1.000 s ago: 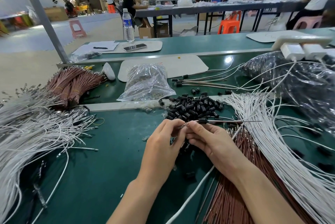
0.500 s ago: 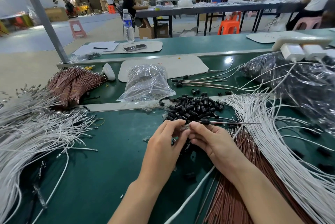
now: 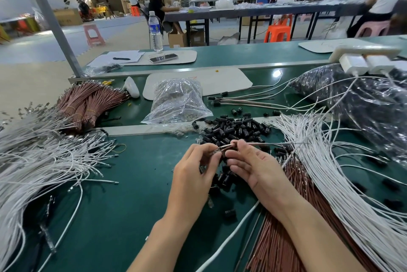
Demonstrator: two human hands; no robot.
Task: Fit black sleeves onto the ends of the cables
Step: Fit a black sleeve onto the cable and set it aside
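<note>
Left hand [image 3: 196,170]: your fingers pinch the cable [image 3: 227,146] at its metal tip.
Right hand [image 3: 257,168]: your fingers pinch the same cable just beside the left; its length runs off to your right.
Sleeves [image 3: 235,127]: loose black pile on the tabletop [image 3: 132,183], just beyond your hands.
White cables [image 3: 330,172]: fanned out at your right.
Bag [image 3: 178,102]: clear plastic, behind the pile.

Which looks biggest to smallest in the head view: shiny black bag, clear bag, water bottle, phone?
shiny black bag
clear bag
water bottle
phone
The bottle and phone sit farther back, so true sizes are unsure.
</note>
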